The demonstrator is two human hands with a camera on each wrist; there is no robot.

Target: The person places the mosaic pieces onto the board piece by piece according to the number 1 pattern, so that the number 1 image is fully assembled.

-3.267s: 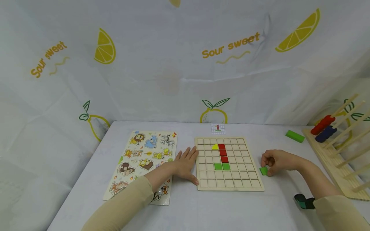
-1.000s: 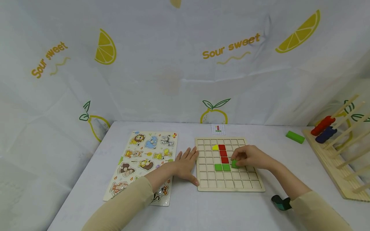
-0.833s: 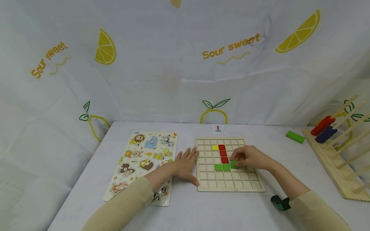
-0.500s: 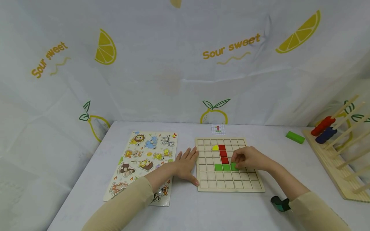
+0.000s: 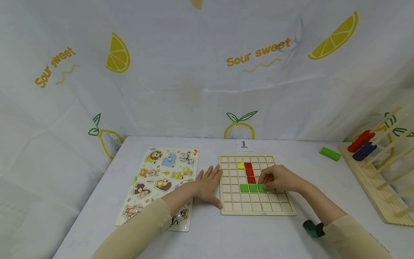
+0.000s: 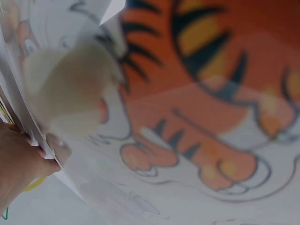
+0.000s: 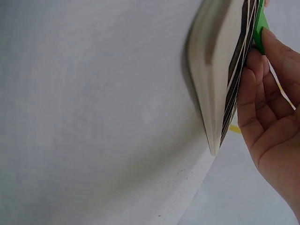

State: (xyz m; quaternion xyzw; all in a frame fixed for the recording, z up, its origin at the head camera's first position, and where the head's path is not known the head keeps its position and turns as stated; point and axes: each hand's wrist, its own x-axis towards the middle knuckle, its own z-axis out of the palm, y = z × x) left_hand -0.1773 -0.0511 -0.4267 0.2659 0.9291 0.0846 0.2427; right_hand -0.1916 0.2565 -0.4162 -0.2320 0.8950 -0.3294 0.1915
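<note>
A square wooden grid board (image 5: 234, 207) lies mid-table. On it a yellow tile (image 5: 240, 165) with a cut corner sits left of a column of red tiles (image 5: 249, 172); below them lie green tiles (image 5: 248, 188) in a row. My right hand (image 5: 279, 177) pinches a green square tile (image 5: 262, 188) at the right end of that row. In the right wrist view the thumb is on this green tile (image 7: 259, 30), which stands slightly tilted against the board. My left hand (image 5: 207, 184) is spread flat, fingertips and thumb touching the board's left edge.
An animal puzzle board (image 5: 176, 225) lies under the left forearm. Behind the grid board is a small pattern card (image 5: 244, 145). To the right are a green block (image 5: 330, 153) and a wooden peg rack (image 5: 375, 187) with red and blue beads. A dark strap-like item (image 5: 313, 228) is by the right cuff.
The right hand has carried the green tile from the table right of the board to the green row, then lowered it into line. The left hand has stayed put.
</note>
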